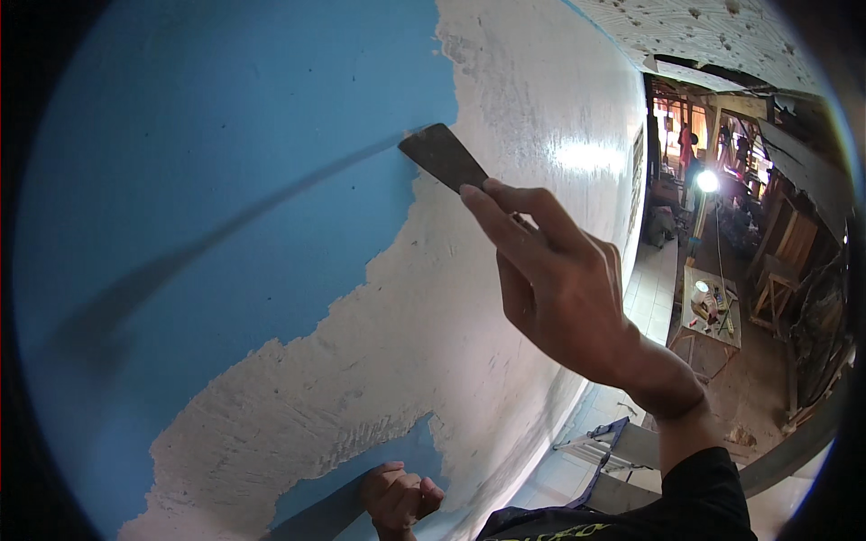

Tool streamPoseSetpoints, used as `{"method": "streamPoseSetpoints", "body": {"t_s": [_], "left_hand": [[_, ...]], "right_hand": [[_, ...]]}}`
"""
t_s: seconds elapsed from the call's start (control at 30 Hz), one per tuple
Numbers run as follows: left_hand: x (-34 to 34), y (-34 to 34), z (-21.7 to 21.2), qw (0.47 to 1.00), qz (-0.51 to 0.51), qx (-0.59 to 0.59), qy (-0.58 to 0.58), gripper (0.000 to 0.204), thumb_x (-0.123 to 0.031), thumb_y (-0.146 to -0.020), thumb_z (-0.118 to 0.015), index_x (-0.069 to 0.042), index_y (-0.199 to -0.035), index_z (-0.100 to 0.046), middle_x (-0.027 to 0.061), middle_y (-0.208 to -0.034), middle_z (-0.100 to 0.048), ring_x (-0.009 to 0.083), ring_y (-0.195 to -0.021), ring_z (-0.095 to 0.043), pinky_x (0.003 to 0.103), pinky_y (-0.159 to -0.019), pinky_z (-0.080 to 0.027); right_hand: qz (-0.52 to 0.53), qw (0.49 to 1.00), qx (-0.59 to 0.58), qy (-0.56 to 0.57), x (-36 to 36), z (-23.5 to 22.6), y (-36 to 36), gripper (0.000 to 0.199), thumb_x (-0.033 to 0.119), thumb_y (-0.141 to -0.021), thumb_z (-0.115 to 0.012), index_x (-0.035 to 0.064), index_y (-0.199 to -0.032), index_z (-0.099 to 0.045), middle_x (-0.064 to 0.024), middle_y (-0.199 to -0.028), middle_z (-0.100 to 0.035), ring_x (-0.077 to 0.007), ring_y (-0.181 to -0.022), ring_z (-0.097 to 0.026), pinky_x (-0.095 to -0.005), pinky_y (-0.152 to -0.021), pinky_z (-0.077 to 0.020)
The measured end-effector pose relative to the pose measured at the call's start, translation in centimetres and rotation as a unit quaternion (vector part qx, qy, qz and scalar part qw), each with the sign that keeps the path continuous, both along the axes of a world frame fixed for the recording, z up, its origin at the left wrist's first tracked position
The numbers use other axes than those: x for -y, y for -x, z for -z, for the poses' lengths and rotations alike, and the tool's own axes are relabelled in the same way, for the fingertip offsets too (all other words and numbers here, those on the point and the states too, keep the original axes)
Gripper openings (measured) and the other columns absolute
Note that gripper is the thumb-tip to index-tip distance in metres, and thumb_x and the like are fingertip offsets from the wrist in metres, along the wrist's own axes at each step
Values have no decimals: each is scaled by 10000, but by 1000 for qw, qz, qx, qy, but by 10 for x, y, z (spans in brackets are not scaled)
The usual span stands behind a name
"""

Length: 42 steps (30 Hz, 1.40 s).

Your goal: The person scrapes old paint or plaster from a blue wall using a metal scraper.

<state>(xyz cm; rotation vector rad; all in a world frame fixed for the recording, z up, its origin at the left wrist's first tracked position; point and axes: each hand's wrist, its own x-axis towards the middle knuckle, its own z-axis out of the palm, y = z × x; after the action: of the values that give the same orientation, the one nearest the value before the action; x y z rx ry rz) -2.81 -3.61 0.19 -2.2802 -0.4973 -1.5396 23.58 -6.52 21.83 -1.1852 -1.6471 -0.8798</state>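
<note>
My right hand (564,279) grips a putty knife (446,158) by its handle, which is mostly covered by my fingers. The wide dark blade points up and left, its front edge at the wall where blue paint (244,171) meets a bare whitish patch (361,352). Whether the edge presses on the surface cannot be told. A long shadow stretches left from the blade. Low in the view, my left hand (397,498) is curled into a fist beside a leftover blue area, with nothing sticking out of it.
A stepladder (604,464) stands below my right arm. Farther off on the right are a small table (713,311) bearing tools and containers, a bright lamp (707,181) on a post, and stacked wood. The pitted ceiling (713,32) meets the wall at upper right.
</note>
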Motion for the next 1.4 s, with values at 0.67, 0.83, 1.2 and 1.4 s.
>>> {"method": "streamPoseSetpoints", "body": {"t_s": [0.67, 0.83, 1.2, 1.4], "left_hand": [[-7, 13, 22, 1000, -28, 11, -8, 230, -160, -787, -575, -142, -586, -466, 6, -576, -507, 147, -549, -531, 360, -639, -583], [-10, 13, 21, 1000, 2, 6, -11, 240, -148, -794, -581, -145, -581, -469, 2, -566, -506, 144, -551, -536, 364, -662, -590], [-10, 9, 17, 999, 10, 23, -24, 271, -146, -783, -578, -152, -555, -431, -2, -550, -501, 141, -530, -522, 357, -667, -591], [4, -1, -6, 999, 19, 24, 10, 248, -150, -779, -572, -149, -563, -451, -2, -558, -500, 143, -533, -521, 359, -664, -595]], "right_hand": [[0, 1000, 18, 14, 7, 17, 6, 513, -88, -875, -626, 50, -1369, -602, -153, -1238, -643, -274, -855, -758, -324, -639, -660], [12, 1000, 16, 23, 5, 3, 3, 515, -84, -885, -616, 50, -1382, -594, -170, -1283, -634, -289, -886, -757, -341, -665, -664], [22, 997, 70, 9, 1, 18, 0, 589, -42, -810, -682, 31, -1386, -582, -134, -1361, -600, -148, -653, -635, -281, -460, -551], [-4, 998, 57, -25, -4, 9, -1, 575, -47, -804, -683, 33, -1366, -599, -130, -1331, -610, -152, -651, -632, -275, -459, -548]]}}
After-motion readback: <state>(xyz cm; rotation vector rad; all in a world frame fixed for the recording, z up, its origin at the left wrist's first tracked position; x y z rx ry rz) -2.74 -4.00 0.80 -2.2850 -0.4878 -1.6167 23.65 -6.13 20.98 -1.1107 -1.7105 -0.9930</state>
